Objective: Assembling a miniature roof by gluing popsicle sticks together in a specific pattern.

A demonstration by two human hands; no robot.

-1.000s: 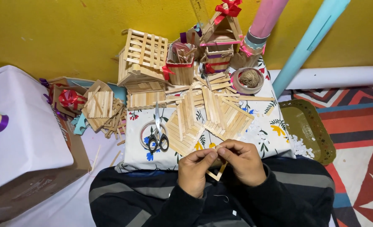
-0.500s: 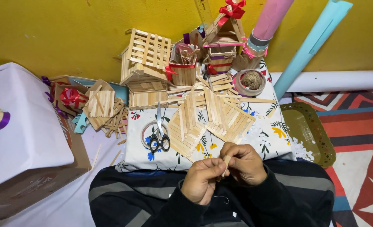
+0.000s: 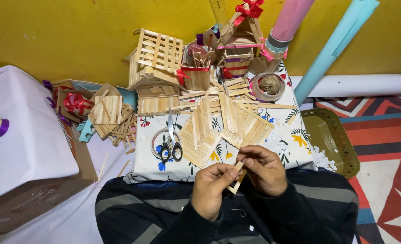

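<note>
We hold a small frame of wooden craft sticks (image 3: 236, 180) low over our lap, just in front of the near edge of the flowered cloth (image 3: 295, 140). Our left hand (image 3: 215, 187) is curled nearly closed, thumb and fingers pinching the frame's upper left part. Our right hand (image 3: 263, 169) is also bent close, its fingertips gripping the top of the same frame, so both hands meet on it.

On the cloth beyond our hands lie two flat panels of glued sticks (image 3: 225, 124), with scissors (image 3: 169, 142) resting over a roll of tape (image 3: 157, 143) to their left. Further back stands a slatted stick house (image 3: 157, 68). Beside it is a square stick box with a red ribbon (image 3: 196, 72), and it holds a few loose sticks and something pinkish (we cannot tell what). A round shallow holder (image 3: 267, 86) toward the right contains a ball of twine. Behind it rises a small stick hut topped with a red bow (image 3: 242, 31).

Off the cloth to the right, a green perforated tray (image 3: 331, 140) lies on the patterned rug, with white scraps scattered at its near edge. To the left, a cardboard box (image 3: 81, 97) holds a red ribbon rosette and more stick pieces, next to a white sheet (image 3: 24, 135).
</note>
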